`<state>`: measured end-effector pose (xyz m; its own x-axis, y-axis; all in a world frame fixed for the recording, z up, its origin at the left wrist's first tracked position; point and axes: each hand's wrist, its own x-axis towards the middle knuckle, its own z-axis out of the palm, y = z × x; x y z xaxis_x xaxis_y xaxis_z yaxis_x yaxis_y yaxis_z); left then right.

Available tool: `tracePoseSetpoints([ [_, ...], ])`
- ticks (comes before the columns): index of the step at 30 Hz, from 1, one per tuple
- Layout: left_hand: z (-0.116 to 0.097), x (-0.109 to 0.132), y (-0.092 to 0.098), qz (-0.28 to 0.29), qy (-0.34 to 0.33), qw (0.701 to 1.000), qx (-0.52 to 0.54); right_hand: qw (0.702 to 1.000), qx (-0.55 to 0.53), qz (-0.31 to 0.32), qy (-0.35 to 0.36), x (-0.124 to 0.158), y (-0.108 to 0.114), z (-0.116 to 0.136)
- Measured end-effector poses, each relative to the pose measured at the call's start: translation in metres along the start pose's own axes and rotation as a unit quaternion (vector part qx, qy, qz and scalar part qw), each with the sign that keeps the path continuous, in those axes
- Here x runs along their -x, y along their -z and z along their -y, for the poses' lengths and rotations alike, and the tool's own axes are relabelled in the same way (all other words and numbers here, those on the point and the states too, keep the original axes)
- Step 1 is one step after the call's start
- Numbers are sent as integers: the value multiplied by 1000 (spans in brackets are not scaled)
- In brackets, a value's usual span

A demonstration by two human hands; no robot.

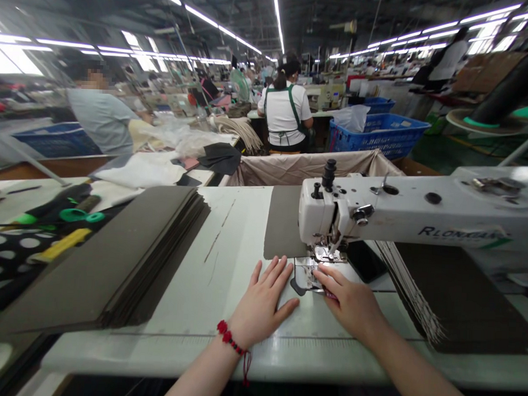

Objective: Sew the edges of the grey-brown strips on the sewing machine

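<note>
My left hand lies flat on the white sewing table, fingers spread, just left of the metal needle plate. It wears a red bead bracelet at the wrist. My right hand rests to the right of the plate, fingers stretched out with their tips at the plate's edge, below the presser foot. A small dark tab lies between the two hands. A dark grey sheet lies flat behind the head of the white sewing machine.
A thick stack of dark sheets lies on the left, another fanned stack on the right under the machine arm. Green-handled scissors and spotted fabric are far left. A cloth-lined bin stands behind the table. Other workers sit beyond, near blue crates.
</note>
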<state>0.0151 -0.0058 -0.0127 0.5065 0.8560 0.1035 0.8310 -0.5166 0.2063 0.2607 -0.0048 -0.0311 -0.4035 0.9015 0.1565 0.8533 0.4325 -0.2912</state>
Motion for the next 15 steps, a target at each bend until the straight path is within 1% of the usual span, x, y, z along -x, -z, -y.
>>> tracePoseSetpoints([
  [15, 2, 0, -3, -10, -1, 1000, -12, 1000, -18, -3, -7, -1, 2, 2],
])
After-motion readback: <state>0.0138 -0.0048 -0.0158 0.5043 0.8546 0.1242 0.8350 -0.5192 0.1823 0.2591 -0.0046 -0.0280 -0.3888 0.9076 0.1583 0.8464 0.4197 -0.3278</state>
